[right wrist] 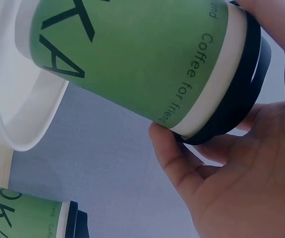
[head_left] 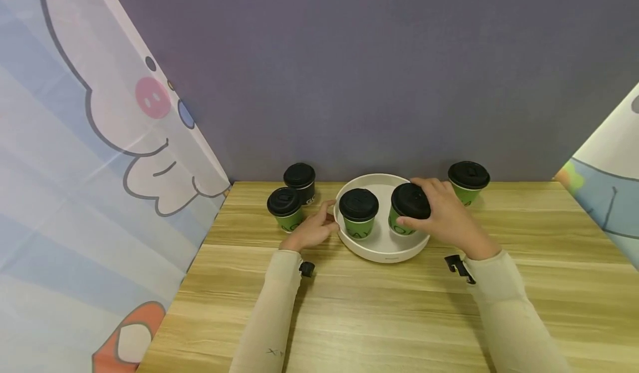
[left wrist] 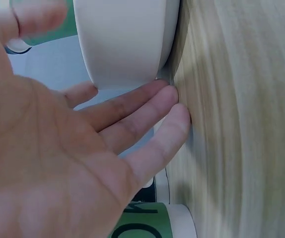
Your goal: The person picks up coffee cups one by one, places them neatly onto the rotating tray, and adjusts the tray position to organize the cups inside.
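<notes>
- Your left sleeve [head_left: 272,312] is nearest the camera, cream and soft-looking, above the smooth, stripy wood table [head_left: 379,317].
- Next, the far-left green cup [head_left: 285,216] stands near your left hand. It looks like paper, wide on top and thin below. A swing of that arm could knock it over.
- Just behind it stands the black cup [head_left: 300,180], with a dark lid. You can't tell if the two touch.
- Your left hand [head_left: 313,230] is spread and loose, with fingers at the left side of the tray. If it pushes hard, the tray could slide and shake what's on it.
- The white tray [head_left: 369,253] is round, with a low, smooth wall.
- The left tray cup [head_left: 358,217] stands inside it, green with a black lid. A bump from the cup beside it could tip it.
- The held green cup [head_left: 408,202] is over the tray's right part; you can't tell if its bottom touches down.
- Your right hand [head_left: 446,216] holds that cup near its lid. The lid looks like hard plastic; if it's loose, it could pop off, and the cup could drop.
- Behind your right hand, the far-right green cup [head_left: 468,181] stands outside the tray. Your knuckles could hit it if you pull back fast.
</notes>
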The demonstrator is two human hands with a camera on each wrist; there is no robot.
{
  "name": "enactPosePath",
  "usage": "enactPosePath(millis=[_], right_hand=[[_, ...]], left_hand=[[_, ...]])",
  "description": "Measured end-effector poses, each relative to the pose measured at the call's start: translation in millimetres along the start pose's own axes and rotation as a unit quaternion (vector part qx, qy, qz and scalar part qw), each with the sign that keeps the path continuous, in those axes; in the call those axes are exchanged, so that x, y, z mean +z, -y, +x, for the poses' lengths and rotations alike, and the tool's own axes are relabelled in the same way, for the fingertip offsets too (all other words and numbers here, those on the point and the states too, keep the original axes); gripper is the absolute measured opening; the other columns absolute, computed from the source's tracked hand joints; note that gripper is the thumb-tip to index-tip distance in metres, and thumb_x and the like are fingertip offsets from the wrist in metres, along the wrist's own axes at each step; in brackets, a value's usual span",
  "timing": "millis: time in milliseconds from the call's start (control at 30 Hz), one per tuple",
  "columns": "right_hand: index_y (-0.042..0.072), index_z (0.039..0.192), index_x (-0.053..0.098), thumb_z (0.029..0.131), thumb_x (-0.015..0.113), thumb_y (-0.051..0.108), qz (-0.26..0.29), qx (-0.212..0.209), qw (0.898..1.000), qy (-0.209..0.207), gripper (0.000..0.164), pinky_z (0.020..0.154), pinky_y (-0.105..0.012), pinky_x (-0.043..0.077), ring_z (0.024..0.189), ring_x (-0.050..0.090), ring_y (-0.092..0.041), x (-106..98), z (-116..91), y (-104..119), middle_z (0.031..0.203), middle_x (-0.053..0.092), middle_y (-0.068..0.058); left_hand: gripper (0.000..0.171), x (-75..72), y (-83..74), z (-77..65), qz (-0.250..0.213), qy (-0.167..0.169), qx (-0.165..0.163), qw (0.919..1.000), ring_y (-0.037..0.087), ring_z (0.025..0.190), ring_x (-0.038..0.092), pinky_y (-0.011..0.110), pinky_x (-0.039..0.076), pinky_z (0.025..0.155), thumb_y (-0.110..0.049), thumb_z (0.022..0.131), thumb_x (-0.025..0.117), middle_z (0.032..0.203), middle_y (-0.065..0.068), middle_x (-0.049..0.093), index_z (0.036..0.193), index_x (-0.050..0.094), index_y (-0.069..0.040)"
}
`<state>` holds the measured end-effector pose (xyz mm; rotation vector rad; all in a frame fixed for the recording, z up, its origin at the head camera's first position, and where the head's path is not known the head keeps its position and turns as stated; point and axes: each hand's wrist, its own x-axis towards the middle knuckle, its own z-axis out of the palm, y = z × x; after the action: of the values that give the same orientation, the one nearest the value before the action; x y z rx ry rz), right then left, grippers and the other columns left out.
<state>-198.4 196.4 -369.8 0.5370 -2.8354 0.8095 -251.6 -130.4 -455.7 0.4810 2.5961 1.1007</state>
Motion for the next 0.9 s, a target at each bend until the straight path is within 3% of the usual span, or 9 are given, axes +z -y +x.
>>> enactPosePath(millis=[200, 433, 533, 700, 900], right_hand=[[0.001, 0.152, 0.041, 0.082, 0.083, 0.052, 0.001, -0.014, 1.000, 0.010, 0.096, 0.107, -0.067, 0.038, 0.138, 0.035, -0.044, 5.0, 0.0, 4.3, 0.148, 0.046, -0.025], [0.003, 0.151, 0.043, 0.081, 0.084, 0.053, -0.016, -0.016, 0.999, 0.031, 0.096, 0.109, -0.067, 0.038, 0.140, 0.036, -0.046, 11.1, 1.1, 8.0, 0.153, 0.044, -0.024], [0.004, 0.151, 0.043, 0.079, 0.085, 0.053, -0.023, -0.019, 0.999, 0.037, 0.096, 0.108, -0.067, 0.038, 0.138, 0.038, -0.047, 13.4, 1.1, 9.1, 0.152, 0.046, -0.024], [0.002, 0.150, 0.044, 0.080, 0.083, 0.057, -0.025, -0.030, 0.998, 0.048, 0.096, 0.108, -0.066, 0.039, 0.137, 0.040, -0.047, 16.8, 2.2, 10.0, 0.151, 0.047, -0.025], [0.001, 0.148, 0.045, 0.080, 0.086, 0.050, -0.022, -0.036, 0.997, 0.061, 0.094, 0.103, -0.064, 0.044, 0.133, 0.044, -0.047, 21.8, 3.2, 10.1, 0.147, 0.049, -0.025]], left_hand=[[0.104, -0.6, -0.3, -1.6, 0.004, 0.033, -0.004, 0.9994, 0.027, 0.139, 0.053, 0.048, 0.039, 0.117, -0.044, 0.086, 0.076, 0.148, 0.011, 0.055, 0.165, 0.009, -0.028], [0.132, 2.8, -2.6, -2.1, 0.019, 0.039, -0.022, 0.9988, 0.032, 0.152, 0.034, 0.052, 0.033, 0.121, -0.067, 0.073, 0.083, 0.169, 0.015, 0.026, 0.166, -0.002, -0.027], [0.136, 4.0, -4.3, -2.6, 0.028, 0.038, -0.023, 0.9986, 0.032, 0.154, 0.030, 0.052, 0.031, 0.122, -0.071, 0.071, 0.082, 0.171, 0.014, 0.021, 0.166, -0.004, -0.024], [0.135, 4.9, -7.1, -3.5, 0.043, 0.030, -0.027, 0.9982, 0.033, 0.153, 0.033, 0.052, 0.033, 0.121, -0.070, 0.071, 0.082, 0.170, 0.012, 0.022, 0.166, -0.004, -0.025], [0.137, 6.6, -10.4, -2.4, 0.050, 0.024, -0.016, 0.9984, 0.033, 0.153, 0.032, 0.051, 0.033, 0.122, -0.069, 0.071, 0.083, 0.169, 0.015, 0.026, 0.166, -0.003, -0.023]])
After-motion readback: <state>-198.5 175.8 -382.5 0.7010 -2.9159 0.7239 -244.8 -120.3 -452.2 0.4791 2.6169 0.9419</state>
